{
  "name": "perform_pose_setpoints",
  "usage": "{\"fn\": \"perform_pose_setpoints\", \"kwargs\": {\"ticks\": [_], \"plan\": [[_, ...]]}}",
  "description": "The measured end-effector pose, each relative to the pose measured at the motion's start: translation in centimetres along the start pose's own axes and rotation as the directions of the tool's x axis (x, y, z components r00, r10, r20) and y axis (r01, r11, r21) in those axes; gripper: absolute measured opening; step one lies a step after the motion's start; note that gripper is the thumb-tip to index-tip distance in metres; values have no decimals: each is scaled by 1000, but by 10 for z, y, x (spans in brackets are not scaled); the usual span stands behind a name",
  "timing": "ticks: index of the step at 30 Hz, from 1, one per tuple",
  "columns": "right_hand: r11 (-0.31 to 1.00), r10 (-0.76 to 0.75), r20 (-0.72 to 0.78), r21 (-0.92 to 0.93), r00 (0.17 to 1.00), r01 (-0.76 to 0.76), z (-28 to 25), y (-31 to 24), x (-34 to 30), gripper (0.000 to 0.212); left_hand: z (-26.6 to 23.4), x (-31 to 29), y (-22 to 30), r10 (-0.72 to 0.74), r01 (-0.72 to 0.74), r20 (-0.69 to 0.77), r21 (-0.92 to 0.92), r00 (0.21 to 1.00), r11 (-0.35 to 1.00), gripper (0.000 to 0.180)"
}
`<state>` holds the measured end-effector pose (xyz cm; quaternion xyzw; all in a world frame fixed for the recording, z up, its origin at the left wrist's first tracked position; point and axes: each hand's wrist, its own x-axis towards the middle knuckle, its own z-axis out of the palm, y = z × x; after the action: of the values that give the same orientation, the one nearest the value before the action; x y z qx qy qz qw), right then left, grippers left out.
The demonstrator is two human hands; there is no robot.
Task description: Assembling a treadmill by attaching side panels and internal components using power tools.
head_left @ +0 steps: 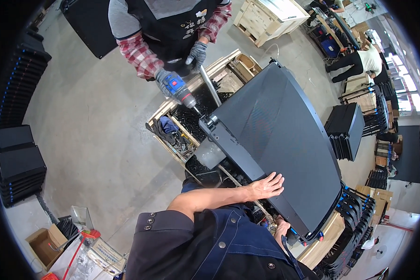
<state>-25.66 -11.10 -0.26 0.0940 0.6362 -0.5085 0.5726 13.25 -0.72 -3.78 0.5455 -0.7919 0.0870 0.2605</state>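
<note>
A large dark grey panel (280,126) with a raised black side rail lies slantwise over a wooden crate in front of me. My left hand (266,185) rests flat on the near edge of the panel, fingers stretched out. Close to the panel's near right corner is my right hand (281,227), low against the rail; its fingers are mostly hidden. Opposite me, a co-worker in grey gloves points a blue and black power drill (177,87) at the bracket (211,122) on the panel's far left corner. That person's other glove (197,55) is by a metal tube (210,85).
The wooden crate (161,112) under the panel holds black hardware and small parts. Stacks of black panels stand at left (21,163) and right (345,126). A pale wooden box (268,21) sits at the back. Another person (366,60) bends over at far right.
</note>
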Motion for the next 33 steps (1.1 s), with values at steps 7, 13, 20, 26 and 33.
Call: {"fn": "perform_pose_setpoints", "kwargs": {"ticks": [7,13,20,26,33], "plan": [[996,-9,21,85,1000,7,-20,10,-4,22,-10,9,-2,-5,7,-95,22,995,1000,51],[957,-33,101,291,994,2,-3,51,-10,22,-18,11,2,-40,41,-42,22,998,999,51],[957,-95,186,288,978,39,-21,72,60,26,-24,20,3,30,-35,59,75,998,997,60],[956,-40,15,291,999,34,-39,70,103,36,-36,24,-3,36,-42,143,33,989,999,67],[959,-91,6,270,996,86,-18,84,76,41,-40,24,-5,19,-3,200,-81,980,997,74]]}}
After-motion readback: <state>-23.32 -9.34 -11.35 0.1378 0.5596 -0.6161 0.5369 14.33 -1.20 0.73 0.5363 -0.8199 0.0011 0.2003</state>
